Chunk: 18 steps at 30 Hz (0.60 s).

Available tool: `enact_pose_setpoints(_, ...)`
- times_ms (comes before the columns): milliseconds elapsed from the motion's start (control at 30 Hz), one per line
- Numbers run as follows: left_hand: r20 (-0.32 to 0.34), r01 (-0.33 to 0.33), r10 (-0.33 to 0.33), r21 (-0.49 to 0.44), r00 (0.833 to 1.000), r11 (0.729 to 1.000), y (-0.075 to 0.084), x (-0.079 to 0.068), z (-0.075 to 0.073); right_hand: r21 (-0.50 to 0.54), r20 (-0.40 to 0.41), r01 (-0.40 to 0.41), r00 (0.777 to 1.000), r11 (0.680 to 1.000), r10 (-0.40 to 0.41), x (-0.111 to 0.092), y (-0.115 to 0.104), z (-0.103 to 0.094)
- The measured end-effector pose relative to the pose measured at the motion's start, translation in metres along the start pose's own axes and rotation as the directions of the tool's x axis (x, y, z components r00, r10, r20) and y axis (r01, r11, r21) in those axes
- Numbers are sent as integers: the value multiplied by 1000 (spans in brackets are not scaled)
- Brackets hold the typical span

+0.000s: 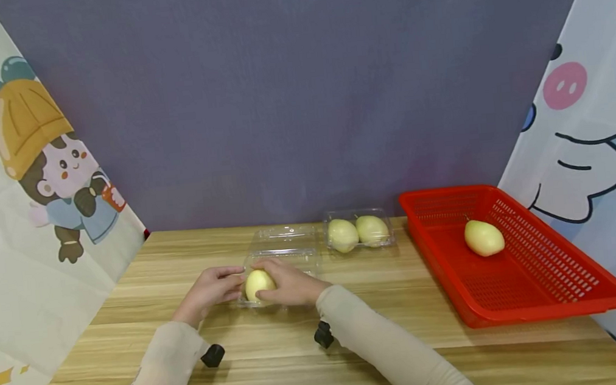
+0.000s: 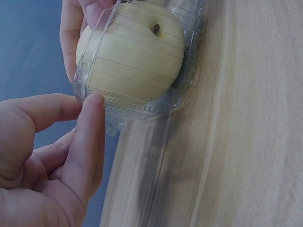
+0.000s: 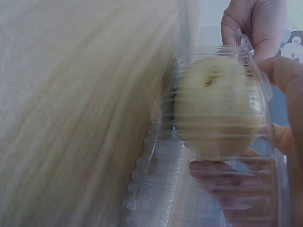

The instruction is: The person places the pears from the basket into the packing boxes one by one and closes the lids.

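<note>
A clear plastic clamshell box (image 1: 310, 267) lies open on the table, its lid (image 1: 285, 241) folded back toward the wall. In its left end sits a pale yellow pear (image 1: 259, 286), seen through the ribbed wall in the left wrist view. My right hand (image 1: 293, 284) grips this pear from above, thumb on the near side and fingers beyond. With thumb and fingertip, my left hand (image 2: 57, 156) pinches the box rim at the left corner. The right wrist view shows the pear (image 3: 213, 113) behind the transparent side, with right-hand fingers (image 3: 227, 189) around it.
Behind and to the right, a second clear box (image 1: 386, 237) holds two pears (image 1: 343, 235). A red plastic basket (image 1: 447, 278) stands at the right with one pear (image 1: 484, 238) inside. A dark cloth wall (image 1: 278, 97) rises behind the wooden table (image 1: 268, 367).
</note>
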<state>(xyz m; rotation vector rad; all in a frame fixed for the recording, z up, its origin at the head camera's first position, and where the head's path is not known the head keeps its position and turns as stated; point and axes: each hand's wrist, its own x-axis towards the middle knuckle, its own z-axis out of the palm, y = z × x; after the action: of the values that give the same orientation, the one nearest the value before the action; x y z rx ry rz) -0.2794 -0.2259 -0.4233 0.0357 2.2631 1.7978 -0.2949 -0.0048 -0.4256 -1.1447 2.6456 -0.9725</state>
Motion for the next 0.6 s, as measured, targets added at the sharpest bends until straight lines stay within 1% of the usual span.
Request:
enact_pose_setpoints(233, -6, -2, 2, -26, 1000, 1000, -2, 3, -1, 13, 6, -22, 1000, 1000, 22, 0, 0, -1)
enact_pose_setpoints(433, -8, -3, 3, -32, 1000, 999, -3, 4, -1, 1, -1, -15, 1000, 1000, 15, -1, 0, -3)
enact_pose_setpoints(600, -7, 2, -2, -25, 1000, 1000, -2, 4, -1, -32, -12, 1, 1000, 999, -1, -3, 1, -7)
